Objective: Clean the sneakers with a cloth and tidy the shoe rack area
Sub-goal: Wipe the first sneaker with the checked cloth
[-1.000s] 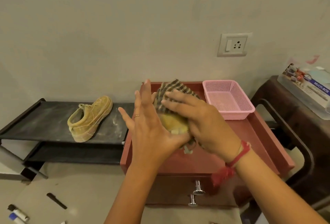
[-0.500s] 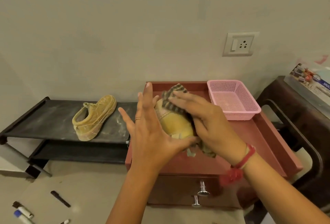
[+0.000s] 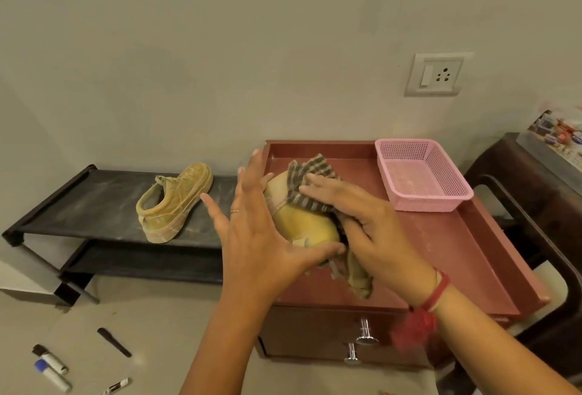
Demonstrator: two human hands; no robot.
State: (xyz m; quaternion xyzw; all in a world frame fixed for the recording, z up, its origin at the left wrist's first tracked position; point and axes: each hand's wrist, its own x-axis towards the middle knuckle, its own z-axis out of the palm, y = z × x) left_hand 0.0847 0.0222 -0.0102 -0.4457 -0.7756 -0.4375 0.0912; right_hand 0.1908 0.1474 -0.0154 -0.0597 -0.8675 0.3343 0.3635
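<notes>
I hold one yellow sneaker (image 3: 302, 221) between my hands, above the red cabinet top (image 3: 472, 252). My left hand (image 3: 255, 237) lies against its left side, palm to the shoe. My left fingers (image 3: 248, 180) are straight and spread, pointing up past the toe end, and my thumb runs across the near end. My right hand (image 3: 362, 224) lies on the other side, fingers (image 3: 318, 185) stretched flat, pressing the checked cloth (image 3: 302, 186) onto the upper. The rest of the cloth is bunched under my palm and hangs below the shoe; my right thumb is hidden. The second sneaker (image 3: 173, 202) sits on the top shelf of the black shoe rack (image 3: 78, 202), well apart from my hands. A pink basket (image 3: 422, 174) stands at the cabinet's far right corner.
</notes>
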